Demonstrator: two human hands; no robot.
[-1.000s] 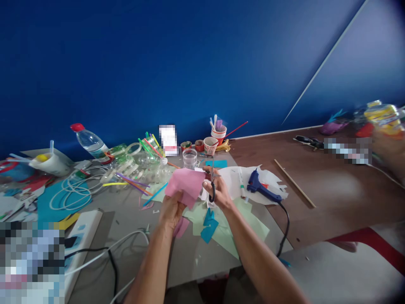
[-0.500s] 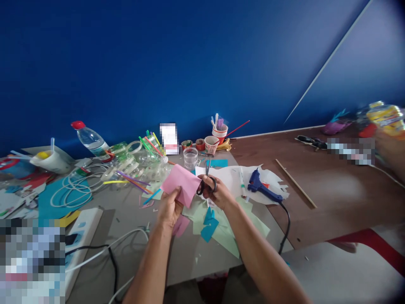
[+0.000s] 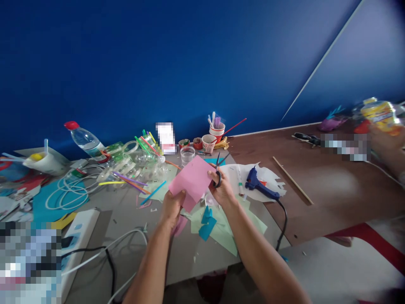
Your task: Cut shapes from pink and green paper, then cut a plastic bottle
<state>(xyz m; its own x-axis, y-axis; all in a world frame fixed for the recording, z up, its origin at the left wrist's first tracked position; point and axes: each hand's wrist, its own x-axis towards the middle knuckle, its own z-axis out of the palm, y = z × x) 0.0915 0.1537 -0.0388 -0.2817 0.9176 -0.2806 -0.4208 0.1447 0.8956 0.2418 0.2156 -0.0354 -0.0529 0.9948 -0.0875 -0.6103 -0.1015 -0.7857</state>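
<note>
Between my hands, above the table, is a sheet of pink paper (image 3: 191,181). My left hand (image 3: 173,207) is closed on its lower left corner, thumb on top. My right hand (image 3: 223,188) is closed around the handles of a pair of dark scissors (image 3: 218,166); its fingertips touch the paper's right edge. The scissor blades point up and away, spread apart, and the paper is not between them. Beneath my hands lie pale green paper sheets (image 3: 221,228), blue paper scraps (image 3: 207,223) and a pink scrap (image 3: 179,226).
A blue glue gun (image 3: 261,185) rests on white paper at the right, its cord running off the table edge. Plastic bottles (image 3: 126,162) and straws clutter the left, near a white power strip (image 3: 80,240). Paper cups (image 3: 209,143) stand behind. Another person's hand (image 3: 387,141) holds a yellow-labelled bottle.
The pink paper has been turned and lies flatter, facing me more fully. My right hand has shifted slightly right, and the scissor blades are now spread wider.
</note>
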